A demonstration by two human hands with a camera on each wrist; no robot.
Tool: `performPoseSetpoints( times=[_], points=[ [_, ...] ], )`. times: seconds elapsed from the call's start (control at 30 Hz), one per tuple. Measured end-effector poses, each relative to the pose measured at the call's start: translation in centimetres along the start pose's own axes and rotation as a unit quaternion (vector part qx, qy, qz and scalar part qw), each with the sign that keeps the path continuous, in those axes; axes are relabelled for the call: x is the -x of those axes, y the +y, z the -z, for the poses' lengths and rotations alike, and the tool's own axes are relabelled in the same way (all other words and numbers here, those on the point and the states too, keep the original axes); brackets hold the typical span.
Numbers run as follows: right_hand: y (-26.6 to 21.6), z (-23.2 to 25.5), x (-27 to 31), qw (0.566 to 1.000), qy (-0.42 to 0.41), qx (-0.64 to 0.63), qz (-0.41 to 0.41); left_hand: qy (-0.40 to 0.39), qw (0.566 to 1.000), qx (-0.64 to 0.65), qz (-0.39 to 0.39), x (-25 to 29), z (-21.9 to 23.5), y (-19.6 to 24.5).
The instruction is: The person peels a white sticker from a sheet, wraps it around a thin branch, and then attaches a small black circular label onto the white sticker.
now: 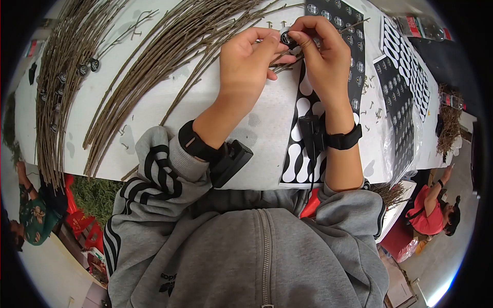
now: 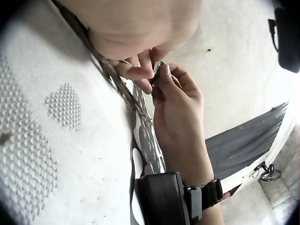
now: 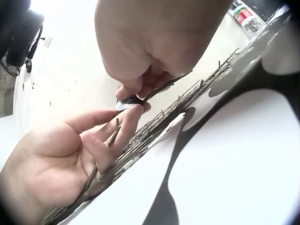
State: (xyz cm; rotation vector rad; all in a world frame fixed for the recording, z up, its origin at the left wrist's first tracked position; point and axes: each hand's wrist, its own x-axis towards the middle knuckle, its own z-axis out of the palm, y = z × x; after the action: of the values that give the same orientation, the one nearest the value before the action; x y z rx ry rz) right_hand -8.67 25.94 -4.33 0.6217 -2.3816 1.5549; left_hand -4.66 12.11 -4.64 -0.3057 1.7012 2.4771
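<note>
Both hands meet at the far middle of the white table [image 1: 154,138]. My left hand [image 1: 275,45] pinches a thin brown twig [image 1: 354,24] between thumb and fingers; in the right wrist view the twig [image 3: 114,133] runs across its palm. My right hand [image 1: 300,38] pinches a small black oval sticker [image 1: 286,37] against the twig, also seen as a pale tab [image 3: 125,105] under its fingertips. In the left wrist view the right hand [image 2: 161,75] touches the left hand's fingertips [image 2: 140,71]. More twigs [image 3: 187,101] lie right beneath both hands.
Long bundles of twigs [image 1: 169,46] fan across the table's left half, some tagged [image 1: 61,77]. Black-and-white sticker sheets [image 1: 303,149] [image 1: 400,97] lie under and right of the right wrist. A plastic bottle [image 1: 426,28] lies far right. People sit at lower right [image 1: 431,210] and left [image 1: 31,210].
</note>
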Motion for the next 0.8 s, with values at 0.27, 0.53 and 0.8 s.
performPoseSetpoints(
  times=[0.27,0.53,0.8],
  points=[
    [0.09,-0.14,0.04,1.0,0.006,-0.003,-0.008,0.005,1.0,0.025,-0.013,-0.13,0.03,-0.25],
    [0.36,-0.29,0.09,1.0,0.01,-0.015,-0.009,0.005,1.0,0.024,-0.012,-0.13,0.03,-0.23],
    [0.18,-0.36,0.12,0.999,0.012,-0.013,-0.027,0.008,1.0,0.023,-0.017,-0.09,-0.03,-0.27]
  ],
)
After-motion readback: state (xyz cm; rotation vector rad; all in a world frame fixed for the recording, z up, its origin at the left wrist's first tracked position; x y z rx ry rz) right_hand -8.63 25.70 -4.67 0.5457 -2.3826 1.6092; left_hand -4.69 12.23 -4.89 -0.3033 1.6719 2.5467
